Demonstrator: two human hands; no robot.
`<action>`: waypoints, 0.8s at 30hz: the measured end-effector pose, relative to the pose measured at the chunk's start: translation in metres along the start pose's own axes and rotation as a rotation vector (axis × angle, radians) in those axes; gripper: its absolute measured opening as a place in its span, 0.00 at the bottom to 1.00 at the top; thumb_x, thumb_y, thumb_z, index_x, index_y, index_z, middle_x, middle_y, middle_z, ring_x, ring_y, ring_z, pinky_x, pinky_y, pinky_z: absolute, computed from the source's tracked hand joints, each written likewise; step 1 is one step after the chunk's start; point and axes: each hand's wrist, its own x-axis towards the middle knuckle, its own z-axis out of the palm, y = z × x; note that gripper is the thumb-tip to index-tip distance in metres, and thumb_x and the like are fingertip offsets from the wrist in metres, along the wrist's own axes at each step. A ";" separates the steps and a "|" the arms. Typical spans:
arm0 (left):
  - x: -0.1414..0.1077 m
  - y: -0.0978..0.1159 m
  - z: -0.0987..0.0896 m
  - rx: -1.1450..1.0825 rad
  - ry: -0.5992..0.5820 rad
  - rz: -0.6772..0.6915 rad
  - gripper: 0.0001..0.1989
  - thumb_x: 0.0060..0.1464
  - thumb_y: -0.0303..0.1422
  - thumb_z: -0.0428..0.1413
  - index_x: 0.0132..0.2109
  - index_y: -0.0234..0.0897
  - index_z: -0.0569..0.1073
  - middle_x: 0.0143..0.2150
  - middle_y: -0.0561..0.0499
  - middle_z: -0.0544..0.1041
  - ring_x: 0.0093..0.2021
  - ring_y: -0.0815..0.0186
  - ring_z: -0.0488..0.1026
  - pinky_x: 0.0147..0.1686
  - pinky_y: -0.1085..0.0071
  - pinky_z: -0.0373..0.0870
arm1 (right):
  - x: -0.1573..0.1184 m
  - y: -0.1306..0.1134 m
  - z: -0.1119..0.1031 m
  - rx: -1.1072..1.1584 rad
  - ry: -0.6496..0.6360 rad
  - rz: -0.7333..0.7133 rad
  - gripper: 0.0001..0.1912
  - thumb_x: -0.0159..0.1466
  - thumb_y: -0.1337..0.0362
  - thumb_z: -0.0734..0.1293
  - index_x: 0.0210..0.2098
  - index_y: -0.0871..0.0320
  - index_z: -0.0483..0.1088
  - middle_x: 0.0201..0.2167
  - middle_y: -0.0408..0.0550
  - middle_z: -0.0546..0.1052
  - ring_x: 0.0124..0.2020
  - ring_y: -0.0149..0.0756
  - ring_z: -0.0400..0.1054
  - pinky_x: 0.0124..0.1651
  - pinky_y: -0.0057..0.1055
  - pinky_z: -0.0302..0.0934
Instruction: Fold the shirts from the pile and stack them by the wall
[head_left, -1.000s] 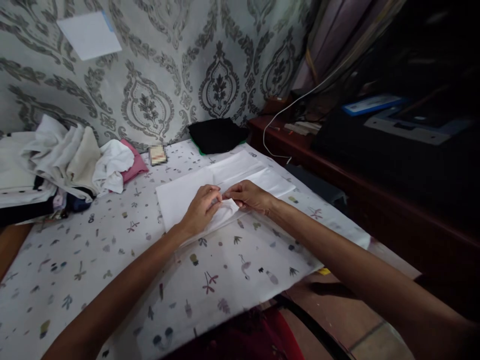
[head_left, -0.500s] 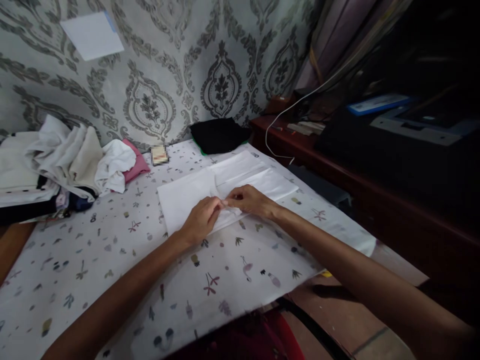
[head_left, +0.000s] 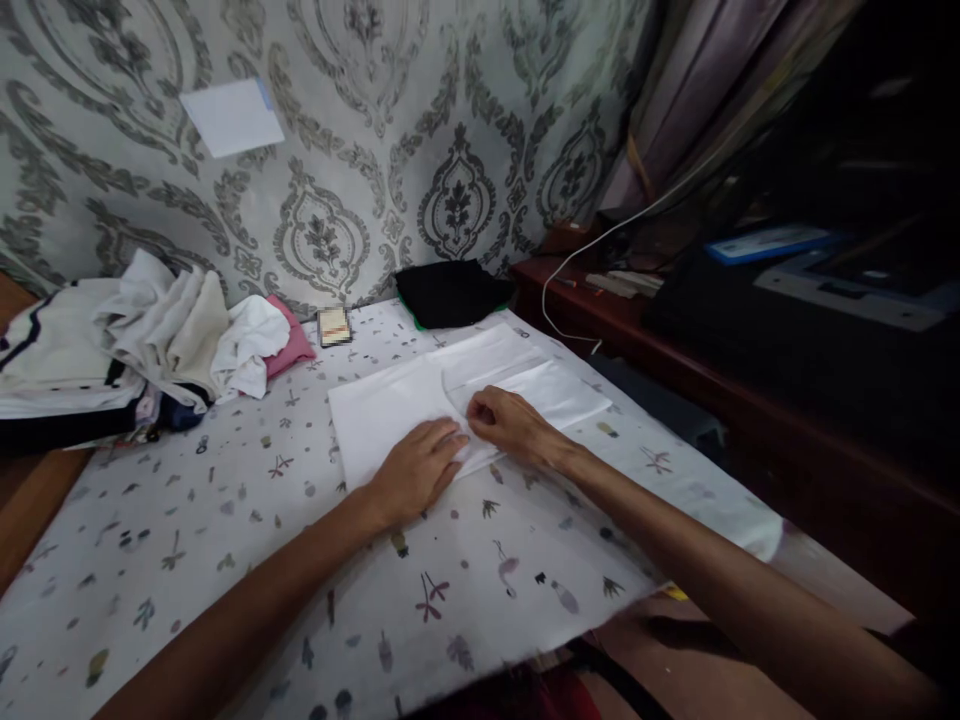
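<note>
A folded white garment [head_left: 390,410] lies on the patterned bedsheet [head_left: 262,560] in front of me, its right part in narrow layers with a crease near the middle. My left hand [head_left: 420,462] rests flat on its near edge, fingers stretched out and pressing the cloth. Close beside it, my right hand [head_left: 510,420] has its fingers curled in a pinch at the fold of the white cloth. The fingertips are partly hidden, but they seem to grip the fabric.
At the left is a heap of clothes [head_left: 169,330], with a pink cloth [head_left: 289,345] at its right end. A small blurred card or packet [head_left: 334,327] and a folded black garment [head_left: 454,292] lie near the wall. A dark red wooden desk [head_left: 585,310] with a white cable [head_left: 551,290] stands at right.
My left hand has gone from pinching the cloth to lying flat on it. My right hand has drawn slightly away from the left. The camera view has shifted a little.
</note>
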 end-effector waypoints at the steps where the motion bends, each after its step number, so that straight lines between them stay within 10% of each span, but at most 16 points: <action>1: 0.000 0.000 0.001 0.025 0.002 0.011 0.18 0.68 0.36 0.43 0.59 0.37 0.68 0.60 0.39 0.71 0.63 0.54 0.66 0.63 0.51 0.65 | 0.009 -0.003 0.001 -0.019 0.022 0.006 0.06 0.61 0.66 0.65 0.36 0.57 0.74 0.34 0.46 0.76 0.34 0.35 0.69 0.38 0.29 0.61; 6: 0.000 -0.001 0.004 0.080 0.027 0.032 0.17 0.68 0.33 0.45 0.58 0.34 0.70 0.60 0.37 0.73 0.62 0.54 0.68 0.61 0.53 0.67 | 0.084 -0.018 0.010 -0.081 0.111 0.081 0.15 0.67 0.65 0.61 0.50 0.58 0.73 0.47 0.53 0.77 0.44 0.37 0.71 0.48 0.30 0.62; 11: 0.000 -0.001 0.003 0.077 0.029 0.033 0.17 0.68 0.34 0.45 0.57 0.35 0.70 0.61 0.37 0.73 0.63 0.55 0.68 0.62 0.53 0.67 | 0.137 -0.017 0.024 -0.109 0.104 0.194 0.10 0.61 0.65 0.66 0.42 0.57 0.74 0.41 0.51 0.78 0.41 0.40 0.71 0.42 0.31 0.63; 24: -0.001 -0.001 -0.017 -0.082 -0.019 -0.061 0.19 0.68 0.36 0.45 0.60 0.35 0.66 0.63 0.38 0.71 0.63 0.59 0.67 0.63 0.59 0.65 | 0.132 -0.019 0.031 -0.139 0.175 0.249 0.16 0.64 0.63 0.63 0.51 0.58 0.69 0.41 0.53 0.78 0.44 0.46 0.71 0.43 0.38 0.64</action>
